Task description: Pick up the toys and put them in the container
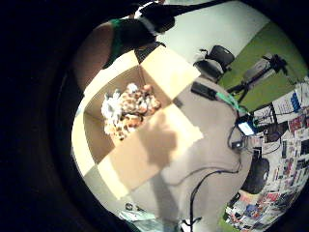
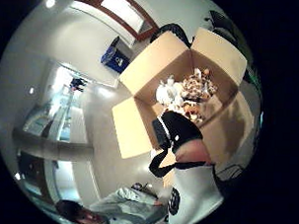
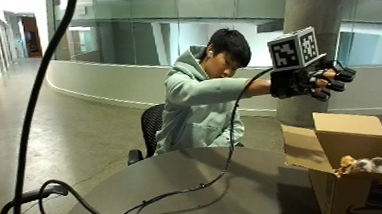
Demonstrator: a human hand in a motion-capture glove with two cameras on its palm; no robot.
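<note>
At the left of the outside view the round table (image 3: 183, 187) runs toward the near edge with a black cable (image 3: 183, 190) trailing across its bare grey top; no toy shows on the part of it that can be seen. Behind it, in the middle, the person sits with the right arm stretched out to the right at about shoulder height. At the end of that arm the gloved right hand (image 3: 312, 82) hangs in the air well above the cardboard box (image 3: 342, 128), which stands at the right end of the table with its flaps folded outward. The fingers look loosely bent and spread with nothing between them, and both palm views look straight down into the open box with no object close to the palm. The plush toys (image 3: 371, 164) lie heaped inside the box, a white one and spotted orange ones together, their tops peeking over the near wall.

My reading is that a drop into the container is done and the hand is empty above it. The next move calls for bringing the hand back left over the table to look for any toy left outside; none is in view, so the job may be near its end
</note>
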